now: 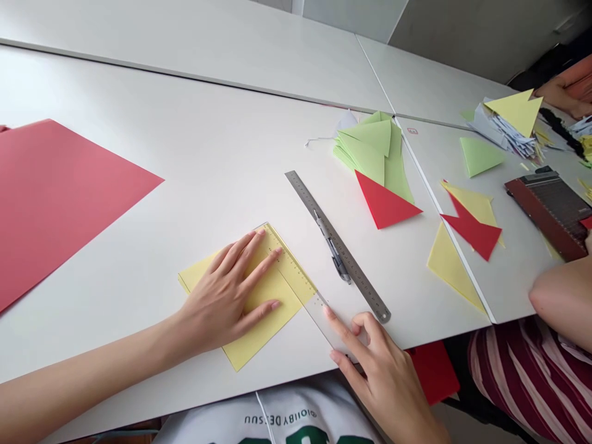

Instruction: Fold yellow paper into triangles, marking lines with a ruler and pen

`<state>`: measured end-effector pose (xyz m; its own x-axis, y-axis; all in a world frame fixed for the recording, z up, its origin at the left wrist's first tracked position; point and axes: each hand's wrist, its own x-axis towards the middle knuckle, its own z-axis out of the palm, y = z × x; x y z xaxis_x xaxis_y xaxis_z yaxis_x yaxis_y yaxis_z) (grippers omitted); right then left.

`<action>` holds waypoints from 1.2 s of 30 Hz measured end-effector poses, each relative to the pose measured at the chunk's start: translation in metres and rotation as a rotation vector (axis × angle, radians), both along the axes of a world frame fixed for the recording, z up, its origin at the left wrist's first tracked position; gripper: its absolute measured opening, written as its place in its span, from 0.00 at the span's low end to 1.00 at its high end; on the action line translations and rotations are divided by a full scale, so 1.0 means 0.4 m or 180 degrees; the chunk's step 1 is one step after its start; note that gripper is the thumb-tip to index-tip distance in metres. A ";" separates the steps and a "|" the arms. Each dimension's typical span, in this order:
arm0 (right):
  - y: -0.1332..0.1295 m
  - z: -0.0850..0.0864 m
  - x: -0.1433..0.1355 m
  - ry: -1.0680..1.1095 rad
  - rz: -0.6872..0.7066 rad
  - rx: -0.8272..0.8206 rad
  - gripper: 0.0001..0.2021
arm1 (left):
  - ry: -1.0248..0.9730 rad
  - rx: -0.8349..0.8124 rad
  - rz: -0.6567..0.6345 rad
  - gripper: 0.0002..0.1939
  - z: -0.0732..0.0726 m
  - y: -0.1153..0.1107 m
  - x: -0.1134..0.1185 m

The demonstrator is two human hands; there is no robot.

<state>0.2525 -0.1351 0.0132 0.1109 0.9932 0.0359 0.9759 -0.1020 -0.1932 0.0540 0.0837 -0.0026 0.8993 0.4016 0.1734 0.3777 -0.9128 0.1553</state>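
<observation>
Right hand: fingers are holding near end of clear ruler. Left hand: fingers are resting wide, pressing ruler onto yellow paper, lying on desk. Ruler placing is seeming done; pen is lying unused on steel ruler; drawn line, cannot tell.

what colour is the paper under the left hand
The paper is yellow, best seen in the head view.
</observation>
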 end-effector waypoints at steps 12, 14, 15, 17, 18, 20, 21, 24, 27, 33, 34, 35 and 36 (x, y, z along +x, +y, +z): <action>-0.009 -0.051 -0.002 -0.0228 0.0030 0.0264 0.23 | 0.0070 0.0121 0.0037 0.39 -0.002 -0.012 -0.011; -0.009 -0.052 -0.003 -0.0253 0.0027 0.0311 0.23 | 0.0038 0.0109 0.0046 0.39 0.000 -0.012 -0.011; -0.008 -0.051 -0.003 -0.0284 0.0034 0.0308 0.23 | 0.0026 0.0098 0.0049 0.39 0.001 -0.012 -0.012; -0.005 -0.048 -0.002 -0.0361 0.0064 0.0271 0.23 | 0.0008 0.0083 0.0039 0.39 0.003 -0.013 -0.012; -0.004 -0.046 -0.002 -0.0395 0.0078 0.0254 0.23 | 0.0010 0.0076 0.0029 0.39 0.003 -0.013 -0.013; -0.002 -0.043 -0.001 -0.0434 0.0088 0.0242 0.23 | 0.0024 0.0079 0.0017 0.40 0.003 -0.014 -0.013; -0.002 -0.043 -0.001 -0.0443 0.0088 0.0243 0.23 | 0.0031 0.0088 0.0017 0.40 0.002 -0.014 -0.013; -0.001 -0.042 -0.002 -0.0446 0.0087 0.0237 0.23 | 0.0031 0.0120 0.0007 0.39 0.001 -0.013 -0.014; -0.001 -0.043 -0.002 -0.0463 0.0102 0.0237 0.23 | 0.0051 0.0116 0.0007 0.40 0.001 -0.013 -0.014; -0.003 -0.047 -0.002 -0.0480 0.0087 0.0234 0.23 | 0.0054 0.0130 0.0009 0.40 0.002 -0.011 -0.014; -0.004 -0.048 -0.002 -0.0482 0.0085 0.0223 0.23 | 0.0037 0.0136 0.0005 0.39 0.002 -0.011 -0.014; -0.004 -0.049 -0.003 -0.0481 0.0086 0.0212 0.23 | 0.0021 0.0144 0.0000 0.39 0.001 -0.011 -0.015; -0.005 -0.050 -0.003 -0.0479 0.0089 0.0202 0.24 | 0.0006 0.0153 -0.0001 0.39 0.001 -0.011 -0.015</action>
<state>0.2513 -0.1369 -0.0066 0.0720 0.9910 0.1129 0.9965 -0.0667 -0.0497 0.0479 0.0793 -0.0021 0.8998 0.3924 0.1909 0.3775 -0.9194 0.1106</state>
